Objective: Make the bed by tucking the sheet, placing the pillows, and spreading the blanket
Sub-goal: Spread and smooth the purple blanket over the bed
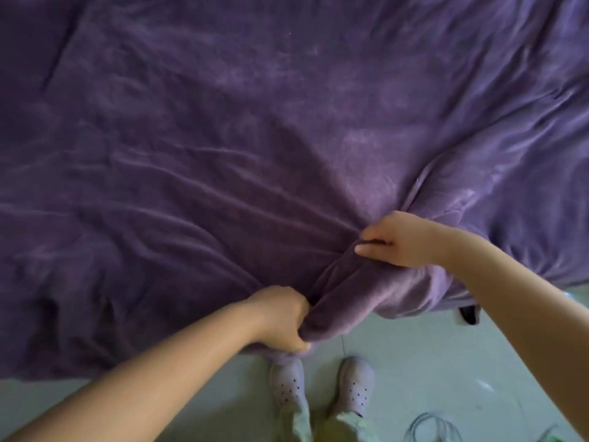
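Note:
A purple fleece blanket (pixel 242 129) covers the whole bed and hangs over its near edge. My left hand (pixel 280 317) is closed on a bunched fold of the blanket at the edge, just above my feet. My right hand (pixel 398 239) pinches the same gathered fold a little further onto the bed, thumb on top. Creases fan out from both grips across the cloth. No pillows or sheet show; the blanket hides whatever lies under it.
My feet in pale clogs (pixel 322 384) stand on a light floor (pixel 430 362) close to the bed. A coil of pale cable (pixel 430 429) lies on the floor at the lower right. A dark bed leg (pixel 468 314) shows under the blanket's right edge.

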The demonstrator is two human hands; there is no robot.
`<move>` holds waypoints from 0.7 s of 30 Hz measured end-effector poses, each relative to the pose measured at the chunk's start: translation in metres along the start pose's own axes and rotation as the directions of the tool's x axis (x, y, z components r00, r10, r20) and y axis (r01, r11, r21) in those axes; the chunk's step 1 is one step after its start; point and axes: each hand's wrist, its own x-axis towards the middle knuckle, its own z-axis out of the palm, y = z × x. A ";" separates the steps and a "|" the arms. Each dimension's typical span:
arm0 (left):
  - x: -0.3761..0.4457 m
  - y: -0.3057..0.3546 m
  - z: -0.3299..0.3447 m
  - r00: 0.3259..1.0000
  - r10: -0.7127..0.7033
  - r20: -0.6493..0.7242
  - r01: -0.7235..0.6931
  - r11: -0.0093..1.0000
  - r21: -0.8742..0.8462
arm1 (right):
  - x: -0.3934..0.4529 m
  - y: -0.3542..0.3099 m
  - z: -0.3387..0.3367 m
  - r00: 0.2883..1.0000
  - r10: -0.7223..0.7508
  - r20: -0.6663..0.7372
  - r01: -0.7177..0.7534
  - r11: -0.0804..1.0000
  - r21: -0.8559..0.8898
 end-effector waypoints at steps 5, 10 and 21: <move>0.013 -0.002 0.041 0.872 -0.101 0.479 0.130 0.991 -0.028 | -0.033 0.003 0.066 0.886 -0.020 0.463 0.131 0.969 -0.209; 0.039 0.017 0.028 0.976 -0.166 0.140 0.150 0.981 0.121 | -0.059 0.029 0.108 0.953 0.043 0.301 -0.123 0.960 0.253; 0.119 0.132 -0.044 0.979 0.039 -0.200 0.003 0.978 0.207 | -0.149 0.196 0.094 0.643 0.763 -0.070 -0.765 0.643 -0.026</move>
